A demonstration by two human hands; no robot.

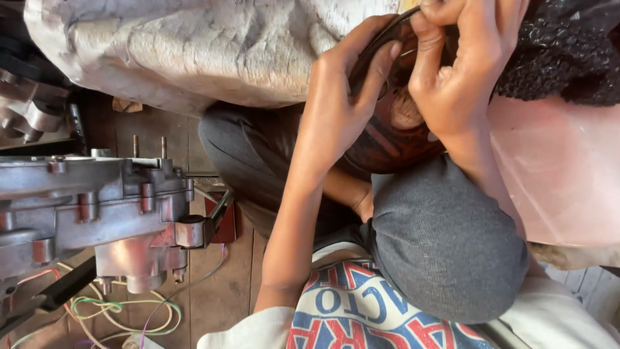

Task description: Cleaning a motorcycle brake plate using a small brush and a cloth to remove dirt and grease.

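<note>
Two hands at work at top centre: left hand (342,90) fingers curl around a thin black ring (381,40), gripping its rim; right hand (452,71) fingers pinch the same ring from above. Ring: dark, narrow, curved, held over a round reddish-brown part (394,139) resting on grey-trousered knees (445,239). Wooden floor (219,284); grey metal engine casing (97,207) at its left edge, coloured wires (123,313) beneath.

A grey metal engine casing (97,207) sits at the left above a wooden floor (219,297). Coloured wires (123,313) lie looped beneath it. A pale woven sack (187,45) fills the top.
</note>
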